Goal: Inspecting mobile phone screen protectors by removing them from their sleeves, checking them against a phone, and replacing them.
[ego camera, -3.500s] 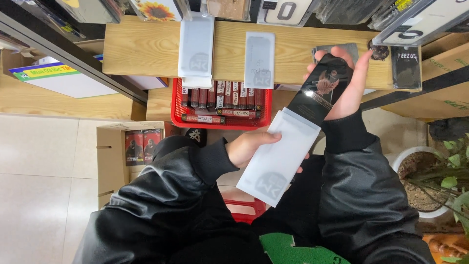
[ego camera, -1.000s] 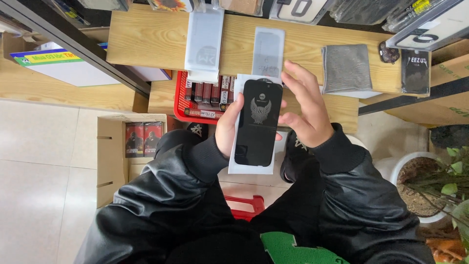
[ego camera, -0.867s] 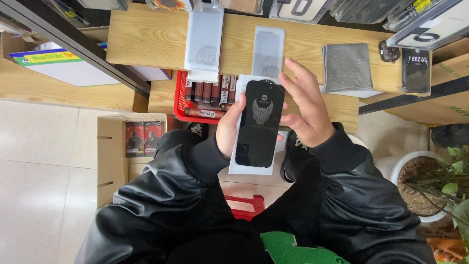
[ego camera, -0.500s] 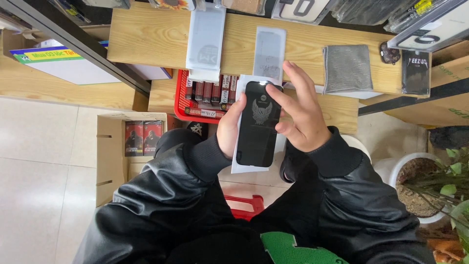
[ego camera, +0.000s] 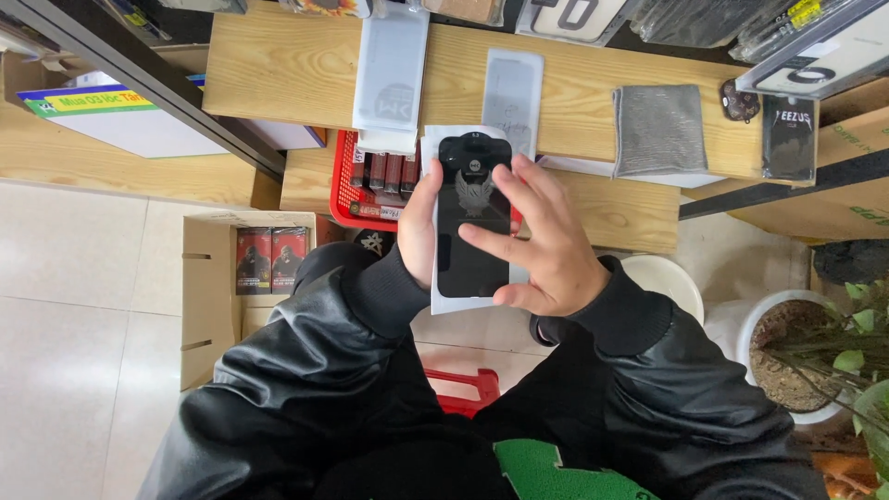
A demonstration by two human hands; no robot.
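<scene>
Just below the wooden shelf (ego camera: 278, 74), the left hand (ego camera: 419, 231) grips the white sleeve (ego camera: 472, 301) from behind while the right hand (ego camera: 546, 245) presses the black glass sheet (ego camera: 470, 218) onto it with flat fingers, best kept square and light.

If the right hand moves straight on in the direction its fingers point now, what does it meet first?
The right hand points up and to the left, its fingers over the black phone-shaped panel. Going on, it would probably meet the left hand gripping the panel's left edge, then the red basket, which looks lower and farther.
</scene>
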